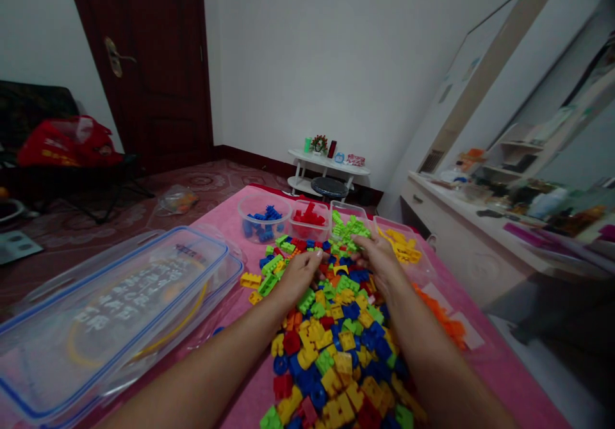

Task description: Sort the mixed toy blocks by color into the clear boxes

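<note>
Left hand and right hand are set apart, fingers bent down into the far part of the heap of toy bricks; I cannot tell whether either pinches a brick. The mixed-colour heap lies between the forearms on a pink-covered worktop. Left of the heap sits a clear box edged in blue; right of it, a group of orange bricks. Just beyond the heap, clear containers hold, left to right, blue bricks, red bricks, green bricks and yellow bricks. Well beyond the heap stand a black stool and a white stand.
</note>
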Demonstrator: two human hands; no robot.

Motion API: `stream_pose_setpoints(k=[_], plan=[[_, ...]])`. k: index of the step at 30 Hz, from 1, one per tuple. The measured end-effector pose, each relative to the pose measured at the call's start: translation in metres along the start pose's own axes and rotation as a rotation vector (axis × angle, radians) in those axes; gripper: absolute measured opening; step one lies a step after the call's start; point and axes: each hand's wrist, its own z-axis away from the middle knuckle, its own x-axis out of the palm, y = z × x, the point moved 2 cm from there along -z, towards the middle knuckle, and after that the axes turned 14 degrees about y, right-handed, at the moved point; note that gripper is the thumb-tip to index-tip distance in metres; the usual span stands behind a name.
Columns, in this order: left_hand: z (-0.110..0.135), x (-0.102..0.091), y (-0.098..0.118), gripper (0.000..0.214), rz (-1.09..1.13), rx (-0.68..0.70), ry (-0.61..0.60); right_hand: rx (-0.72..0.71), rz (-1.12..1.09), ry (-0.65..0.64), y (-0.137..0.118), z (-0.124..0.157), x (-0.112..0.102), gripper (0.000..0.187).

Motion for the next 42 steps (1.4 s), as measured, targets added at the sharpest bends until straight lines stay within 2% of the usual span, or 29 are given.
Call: stream_pose_setpoints(k=[3, 6, 10, 13, 15, 17, 18, 20, 23, 25, 27, 31, 35, 39, 42], plan=[[-0.001, 0.000, 0.000, 0.050, -0.001, -0.003, 0.011, 0.067, 0.054, 0.047, -0.009, -0.036, -0.004, 0.015], [0.001, 0.000, 0.002, 0.042, -0.028, 0.005, 0.020, 0.098, 0.121, 0.075, -0.009, -0.068, -0.008, 0.013], [0.002, -0.001, 0.001, 0.034, -0.079, 0.020, 0.002, 0.077, 0.184, 0.076, -0.007, -0.091, -0.010, 0.015], [0.002, -0.001, 0.000, 0.033, -0.081, 0.017, -0.001, 0.013, 0.188, 0.065, -0.008, -0.097, -0.011, 0.037], [0.002, -0.001, 0.000, 0.032, -0.074, 0.007, 0.005, -0.058, 0.175, 0.072, -0.009, -0.099, -0.012, 0.059], [0.002, 0.000, 0.002, 0.031, -0.069, -0.012, 0.010, -0.151, 0.182, 0.098, -0.009, -0.099, -0.014, 0.072], [0.002, 0.000, 0.003, 0.030, -0.068, -0.020, 0.013, -0.211, 0.203, 0.109, -0.008, -0.098, -0.016, 0.072], [0.003, 0.000, 0.004, 0.030, -0.067, -0.024, 0.018, -0.344, 0.291, 0.077, -0.007, -0.090, -0.019, 0.060], [0.003, 0.000, 0.004, 0.028, -0.062, -0.012, 0.017, -0.513, 0.485, -0.109, -0.006, -0.066, -0.024, 0.032], [0.003, 0.000, 0.003, 0.028, -0.056, -0.012, 0.010, -0.561, 0.624, -0.246, -0.008, -0.044, -0.031, 0.023], [0.002, 0.000, 0.001, 0.028, -0.052, -0.017, 0.006, -0.581, 0.765, -0.317, -0.011, -0.024, -0.041, 0.019], [0.001, 0.000, 0.002, 0.026, -0.071, -0.006, 0.007, -0.623, 0.994, -0.232, -0.011, -0.002, -0.056, 0.024], [0.001, 0.000, 0.003, 0.026, -0.060, -0.017, 0.009, -0.650, 1.093, -0.215, 0.009, 0.006, -0.052, 0.044], [0.002, 0.000, 0.002, 0.028, -0.065, -0.009, 0.004, -0.630, 1.069, -0.192, 0.028, 0.011, -0.038, 0.036], [0.002, 0.001, 0.001, 0.029, -0.072, -0.005, -0.005, -0.614, 0.989, -0.131, 0.024, 0.013, -0.035, 0.028]])
